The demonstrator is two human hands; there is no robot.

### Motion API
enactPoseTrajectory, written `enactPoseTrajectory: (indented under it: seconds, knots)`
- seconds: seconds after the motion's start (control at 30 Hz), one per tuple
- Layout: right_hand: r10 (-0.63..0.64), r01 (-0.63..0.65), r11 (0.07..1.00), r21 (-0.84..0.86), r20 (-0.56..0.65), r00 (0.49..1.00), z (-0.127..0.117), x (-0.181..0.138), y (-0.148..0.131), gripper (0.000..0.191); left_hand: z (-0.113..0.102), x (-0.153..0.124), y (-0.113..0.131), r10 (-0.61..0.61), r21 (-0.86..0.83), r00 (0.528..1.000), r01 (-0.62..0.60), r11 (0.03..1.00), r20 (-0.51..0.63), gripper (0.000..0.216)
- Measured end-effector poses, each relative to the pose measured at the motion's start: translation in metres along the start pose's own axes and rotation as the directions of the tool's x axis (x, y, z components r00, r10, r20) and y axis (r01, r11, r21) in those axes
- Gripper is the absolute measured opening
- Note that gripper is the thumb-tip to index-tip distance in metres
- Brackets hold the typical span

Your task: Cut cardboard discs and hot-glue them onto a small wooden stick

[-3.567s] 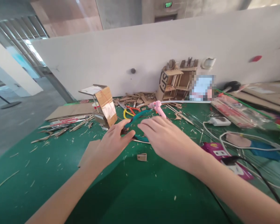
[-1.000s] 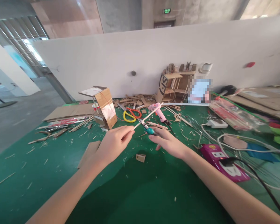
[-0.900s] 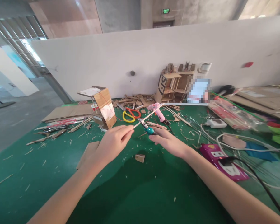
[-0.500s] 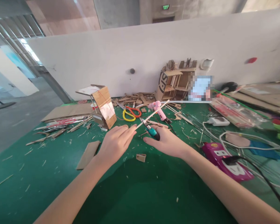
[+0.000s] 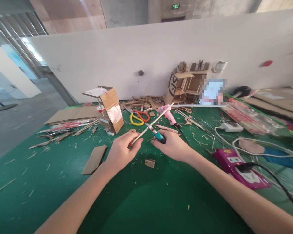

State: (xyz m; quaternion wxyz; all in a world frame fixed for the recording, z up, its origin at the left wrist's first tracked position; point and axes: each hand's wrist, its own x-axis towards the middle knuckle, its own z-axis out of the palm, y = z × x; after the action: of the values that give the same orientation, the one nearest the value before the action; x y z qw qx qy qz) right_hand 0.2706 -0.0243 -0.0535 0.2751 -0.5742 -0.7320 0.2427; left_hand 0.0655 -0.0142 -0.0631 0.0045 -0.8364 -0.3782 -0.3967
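Note:
My left hand (image 5: 124, 150) pinches the near end of a thin wooden stick (image 5: 144, 131), which slants up and to the right above the table. My right hand (image 5: 172, 143) is wrapped round the teal and black handle of a craft knife (image 5: 158, 136). The knife's blade points up and left and lies against the stick or just over it; contact is hard to make out. A small cardboard piece (image 5: 150, 163) with a hole lies between my forearms. Left of it is a flat cardboard rectangle (image 5: 94, 160), beside my left wrist.
Behind my hands lie orange and yellow scissors (image 5: 137, 121) and a pink glue gun (image 5: 170, 117). A cardboard model (image 5: 112, 112) stands at left, a cardboard shelf (image 5: 182, 87) at the back. A purple power strip (image 5: 239, 169) with cables sits at right. Shavings litter the green table (image 5: 161, 201).
My left hand's fingers have shifted from lying extended along the stick to pinching its near end, slightly lower, so more stick shows. My right hand keeps the knife. The view has shifted slightly.

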Motion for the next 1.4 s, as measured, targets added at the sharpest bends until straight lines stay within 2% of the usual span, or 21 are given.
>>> enactPoseTrajectory:
  seconds: [0.17,0.4,0.67,0.93,1.17,1.4]
  knots:
    - [0.001,-0.002,1.0,0.025,0.033,0.999,-0.001,0.001,0.0,0.023,-0.004,0.0,0.0,-0.029,-0.056,0.996,0.034,0.998,0.087,0.028]
    - [0.005,-0.015,0.995,0.103,0.101,0.995,-0.001,-0.004,0.002,0.022,-0.005,-0.001,0.002,0.046,0.034,0.996,-0.048,0.998,0.077,0.029]
    - [-0.037,0.035,0.999,0.029,0.071,0.997,-0.001,-0.004,0.0,0.022,-0.013,0.004,0.009,0.106,0.107,0.992,-0.112,0.988,0.067,0.033]
    - [-0.057,0.049,0.995,0.085,0.094,0.994,-0.003,-0.007,0.002,0.022,-0.007,0.0,0.006,0.047,-0.018,0.995,-0.046,0.999,0.082,0.03]
    - [-0.071,0.068,0.997,0.047,0.083,0.994,-0.003,-0.006,0.002,0.021,-0.013,0.003,0.012,0.036,0.014,0.995,-0.037,0.999,0.098,0.035]
    - [-0.09,0.09,0.996,-0.016,0.023,0.996,0.001,-0.005,0.004,0.025,-0.009,0.0,0.009,0.063,0.016,0.994,-0.064,0.998,0.085,0.032]
